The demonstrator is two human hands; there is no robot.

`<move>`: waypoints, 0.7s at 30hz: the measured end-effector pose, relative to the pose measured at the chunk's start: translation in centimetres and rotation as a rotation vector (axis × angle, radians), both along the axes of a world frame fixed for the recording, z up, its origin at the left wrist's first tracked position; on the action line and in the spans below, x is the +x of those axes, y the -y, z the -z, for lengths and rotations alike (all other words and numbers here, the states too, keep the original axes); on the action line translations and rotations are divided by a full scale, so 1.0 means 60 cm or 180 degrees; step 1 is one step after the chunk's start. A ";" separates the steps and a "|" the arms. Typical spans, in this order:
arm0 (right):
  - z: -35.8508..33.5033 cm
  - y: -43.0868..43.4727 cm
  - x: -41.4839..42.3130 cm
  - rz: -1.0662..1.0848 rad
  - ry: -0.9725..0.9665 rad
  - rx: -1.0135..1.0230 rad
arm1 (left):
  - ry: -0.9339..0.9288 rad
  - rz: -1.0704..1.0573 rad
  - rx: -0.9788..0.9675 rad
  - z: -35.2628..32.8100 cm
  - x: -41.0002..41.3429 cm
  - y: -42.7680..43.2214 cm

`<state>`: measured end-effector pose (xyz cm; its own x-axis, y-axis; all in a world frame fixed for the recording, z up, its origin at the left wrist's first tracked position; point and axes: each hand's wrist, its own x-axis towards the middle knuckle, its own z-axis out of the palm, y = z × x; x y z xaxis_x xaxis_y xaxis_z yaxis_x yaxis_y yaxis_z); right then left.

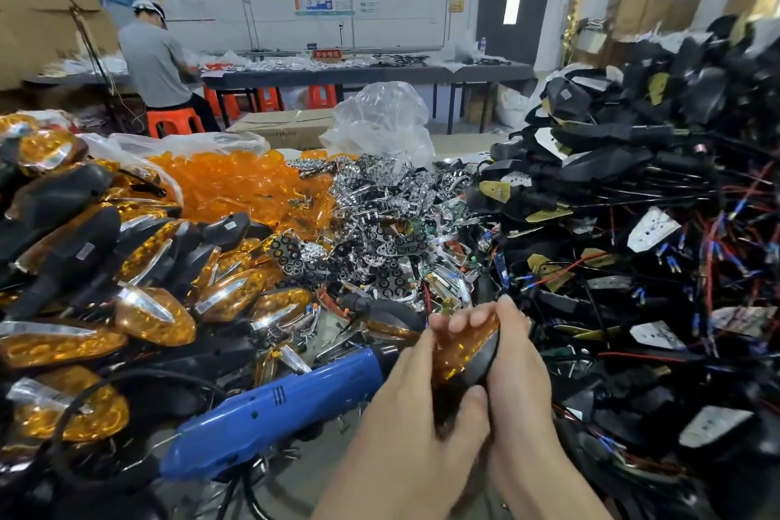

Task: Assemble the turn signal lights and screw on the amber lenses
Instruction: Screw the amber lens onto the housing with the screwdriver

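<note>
Both of my hands hold one turn signal light (462,350) low in the middle of the view: an amber lens on a black housing. My left hand (415,397) grips it from the left, thumb across its lower end. My right hand (517,355) grips it from the right, fingertips curled over the top edge of the lens. A blue electric screwdriver (274,410) lies on the table just left of my hands, untouched.
Finished amber lights (156,315) are heaped at the left, loose amber lenses (236,182) behind them, chrome reflectors (380,220) in the middle, black housings with wires (633,198) piled high at the right. A person (156,63) sits at a far bench.
</note>
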<state>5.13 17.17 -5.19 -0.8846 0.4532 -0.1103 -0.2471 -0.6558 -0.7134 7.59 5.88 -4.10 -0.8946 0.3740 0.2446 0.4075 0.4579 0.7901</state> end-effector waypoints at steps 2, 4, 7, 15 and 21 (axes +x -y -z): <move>0.008 0.001 -0.001 0.0007 -0.0028 0.0036 | -0.0079 0.0040 -0.0240 0.005 -0.003 -0.008; 0.008 0.007 0.003 -0.0167 -0.0121 0.0050 | -0.0006 -0.0002 -0.0223 0.006 -0.004 -0.007; -0.002 0.008 0.014 -0.0621 -0.0224 -0.0045 | 0.0129 -0.0053 -0.0285 0.007 -0.009 0.001; -0.006 0.004 0.011 -0.0340 0.0228 -0.0084 | -0.0273 -0.0009 -0.0954 0.021 -0.009 -0.004; -0.007 0.002 0.013 -0.0299 0.0275 -0.0111 | -0.0427 0.0080 -0.1151 0.024 -0.014 -0.008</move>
<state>5.88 17.06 -4.79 -0.9094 0.3635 -0.2021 -0.1221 -0.6978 -0.7058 6.77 6.35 -5.54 -0.8530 0.4790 0.2071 0.5109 0.6858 0.5182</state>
